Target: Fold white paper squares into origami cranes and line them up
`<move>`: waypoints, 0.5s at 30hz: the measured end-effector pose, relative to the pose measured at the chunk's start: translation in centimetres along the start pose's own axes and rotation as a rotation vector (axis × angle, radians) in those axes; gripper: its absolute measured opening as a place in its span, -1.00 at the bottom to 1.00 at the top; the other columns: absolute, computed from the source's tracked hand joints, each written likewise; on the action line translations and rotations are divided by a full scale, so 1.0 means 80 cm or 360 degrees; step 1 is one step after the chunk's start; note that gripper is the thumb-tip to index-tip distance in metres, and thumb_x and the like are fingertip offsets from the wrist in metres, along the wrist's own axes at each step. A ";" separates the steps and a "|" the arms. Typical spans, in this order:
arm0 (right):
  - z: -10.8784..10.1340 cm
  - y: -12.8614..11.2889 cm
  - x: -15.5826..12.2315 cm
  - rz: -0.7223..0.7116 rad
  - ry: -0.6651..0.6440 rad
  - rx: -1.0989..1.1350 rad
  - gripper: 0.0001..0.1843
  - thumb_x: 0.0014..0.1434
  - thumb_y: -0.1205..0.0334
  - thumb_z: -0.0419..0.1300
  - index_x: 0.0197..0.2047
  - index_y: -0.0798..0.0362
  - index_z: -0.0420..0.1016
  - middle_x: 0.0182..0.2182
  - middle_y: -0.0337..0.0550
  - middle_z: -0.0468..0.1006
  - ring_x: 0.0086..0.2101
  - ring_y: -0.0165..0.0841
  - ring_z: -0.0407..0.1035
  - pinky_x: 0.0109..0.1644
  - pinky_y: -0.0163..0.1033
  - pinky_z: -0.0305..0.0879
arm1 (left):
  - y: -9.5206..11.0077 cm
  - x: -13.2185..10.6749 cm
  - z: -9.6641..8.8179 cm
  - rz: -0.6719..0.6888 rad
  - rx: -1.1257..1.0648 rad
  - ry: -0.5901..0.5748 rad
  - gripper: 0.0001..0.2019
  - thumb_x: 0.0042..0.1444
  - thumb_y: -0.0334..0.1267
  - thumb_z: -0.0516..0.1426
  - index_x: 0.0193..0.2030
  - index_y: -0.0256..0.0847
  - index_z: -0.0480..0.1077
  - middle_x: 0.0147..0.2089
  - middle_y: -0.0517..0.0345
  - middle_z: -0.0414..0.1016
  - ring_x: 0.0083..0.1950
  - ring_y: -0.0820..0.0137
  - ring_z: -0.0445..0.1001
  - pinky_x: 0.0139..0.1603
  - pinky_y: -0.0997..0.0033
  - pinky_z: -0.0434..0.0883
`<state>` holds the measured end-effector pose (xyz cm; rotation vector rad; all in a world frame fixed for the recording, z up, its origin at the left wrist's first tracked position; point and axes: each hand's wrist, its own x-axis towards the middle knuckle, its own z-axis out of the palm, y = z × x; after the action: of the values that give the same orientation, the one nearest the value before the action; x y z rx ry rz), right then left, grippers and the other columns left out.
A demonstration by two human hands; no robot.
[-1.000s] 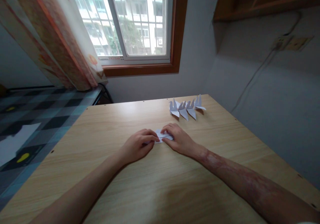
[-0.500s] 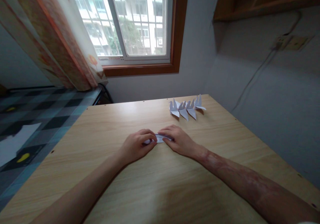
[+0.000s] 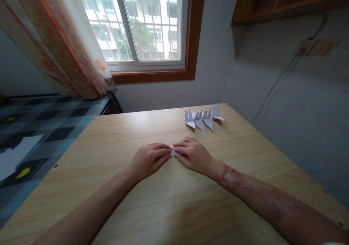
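A small folded piece of white paper (image 3: 172,151) lies on the wooden table between my two hands, mostly covered by fingers. My left hand (image 3: 149,158) is closed over its left end, fingertips and thumb meeting at the paper. From the other side, my right hand (image 3: 194,154) grips the right part, its thumb near me and its fingers on the far side. Only a narrow white strip shows between the fingertips. Beyond my right hand stands a row of several white folded paper cranes (image 3: 204,119), wings spread.
The pale wooden table (image 3: 147,208) reaches to the wall below a barred window (image 3: 155,26). At left is a checked bedspread (image 3: 68,117) with white paper sheets (image 3: 19,154) on it. A wooden shelf (image 3: 294,12) juts from the right wall above a socket (image 3: 324,47).
My left fingers have flattened and drawn closer to my right fingertips. Less of the white paper shows now. The row of paper cranes has stayed put.
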<state>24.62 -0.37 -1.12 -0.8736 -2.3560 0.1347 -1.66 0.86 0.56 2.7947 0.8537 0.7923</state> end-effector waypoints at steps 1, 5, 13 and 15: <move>0.000 -0.001 0.000 -0.0009 -0.0005 -0.0004 -0.83 0.51 0.19 0.30 0.08 -0.06 0.70 0.10 -0.05 0.76 0.05 -0.11 0.58 0.32 0.13 0.36 | 0.000 0.000 0.000 0.0002 0.0014 -0.0007 -0.79 0.53 -0.21 0.18 0.09 -0.03 0.68 0.12 0.08 0.77 0.07 0.23 0.75 0.11 0.24 0.65; 0.000 -0.002 0.001 -0.0022 -0.0009 0.0010 -0.81 0.49 0.20 0.32 0.11 -0.04 0.68 0.12 -0.05 0.76 0.06 -0.11 0.62 0.38 0.15 0.30 | 0.003 0.001 0.000 0.0000 0.0030 -0.0008 -0.80 0.54 -0.21 0.17 0.04 -0.06 0.67 0.10 0.09 0.77 0.05 0.25 0.75 0.10 0.26 0.64; 0.001 -0.001 0.001 -0.0009 0.0049 0.0002 -0.86 0.53 0.21 0.28 -0.02 -0.07 0.71 0.07 -0.09 0.78 0.01 -0.13 0.60 0.26 0.10 0.38 | 0.003 0.000 -0.001 -0.0081 -0.0015 0.0001 -0.79 0.56 -0.19 0.13 0.06 -0.07 0.63 0.09 0.09 0.75 0.01 0.30 0.75 0.05 0.33 0.62; 0.001 0.000 0.000 0.0023 0.0068 0.0027 -0.88 0.51 0.20 0.30 -0.04 -0.06 0.71 0.06 -0.09 0.79 0.01 -0.12 0.59 0.23 0.09 0.41 | 0.003 0.000 -0.001 -0.0083 -0.0012 -0.0001 -0.79 0.57 -0.20 0.11 0.08 -0.07 0.61 0.10 0.08 0.74 0.02 0.30 0.74 0.05 0.34 0.61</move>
<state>24.55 -0.35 -1.20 -0.8768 -2.3060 0.1401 -1.56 0.64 0.69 2.7539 0.9171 0.7850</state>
